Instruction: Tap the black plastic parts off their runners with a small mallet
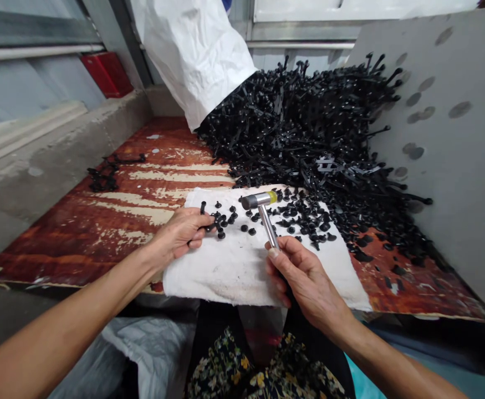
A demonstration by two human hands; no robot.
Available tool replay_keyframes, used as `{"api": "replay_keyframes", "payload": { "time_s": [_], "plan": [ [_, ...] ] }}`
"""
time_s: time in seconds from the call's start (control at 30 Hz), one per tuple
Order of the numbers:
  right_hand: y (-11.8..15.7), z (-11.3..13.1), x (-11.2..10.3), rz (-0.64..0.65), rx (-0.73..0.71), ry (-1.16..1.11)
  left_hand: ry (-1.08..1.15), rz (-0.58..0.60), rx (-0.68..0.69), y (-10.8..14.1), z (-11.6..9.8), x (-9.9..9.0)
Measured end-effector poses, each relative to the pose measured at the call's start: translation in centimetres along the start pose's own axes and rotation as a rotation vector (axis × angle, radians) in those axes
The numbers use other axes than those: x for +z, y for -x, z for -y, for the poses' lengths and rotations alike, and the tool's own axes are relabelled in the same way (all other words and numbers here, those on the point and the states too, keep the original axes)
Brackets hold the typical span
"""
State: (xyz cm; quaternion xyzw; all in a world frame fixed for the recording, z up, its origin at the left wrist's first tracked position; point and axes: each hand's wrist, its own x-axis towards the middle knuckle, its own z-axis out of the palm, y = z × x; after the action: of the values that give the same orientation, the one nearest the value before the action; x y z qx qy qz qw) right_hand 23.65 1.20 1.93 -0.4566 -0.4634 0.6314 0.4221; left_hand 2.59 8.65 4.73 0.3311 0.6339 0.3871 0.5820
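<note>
Table: we see a reddish-brown top, its coating worn away in pale streaks, pushed up against a low concrete ledge.
Background: metal wall panels, a red box on the ledge at left, a grey board with round dark spots standing at right.
Pile: a big heap of black slim parts fills the far right of the table; it leans on the board.
Sack: white, mouth down toward the heap, overlapping its left side.
Strays: a few black parts lie apart at the table's left.
Cloth: white, flat, at the near edge in front of us.
Small pieces: black, scattered over the cloth's far half, densest toward the right.
Left hand: fingers pinch a black part over the cloth's left side; one knobbed end points up.
Right hand: wrapped round the handle of a mallet.
Mallet: head raised above the cloth's middle, dark face left, yellow face right, metal between.
Lap: we note dark floral fabric below the table edge.
</note>
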Motion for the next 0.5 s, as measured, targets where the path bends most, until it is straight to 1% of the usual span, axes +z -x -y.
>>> {"api": "replay_keyframes", "payload": {
  "time_s": [0.5],
  "plan": [
    [-0.11, -0.18, -0.1, 0.005, 0.015, 0.004, 0.019, -0.003, -0.011, -0.06, 0.06, -0.09]
  ]
}}
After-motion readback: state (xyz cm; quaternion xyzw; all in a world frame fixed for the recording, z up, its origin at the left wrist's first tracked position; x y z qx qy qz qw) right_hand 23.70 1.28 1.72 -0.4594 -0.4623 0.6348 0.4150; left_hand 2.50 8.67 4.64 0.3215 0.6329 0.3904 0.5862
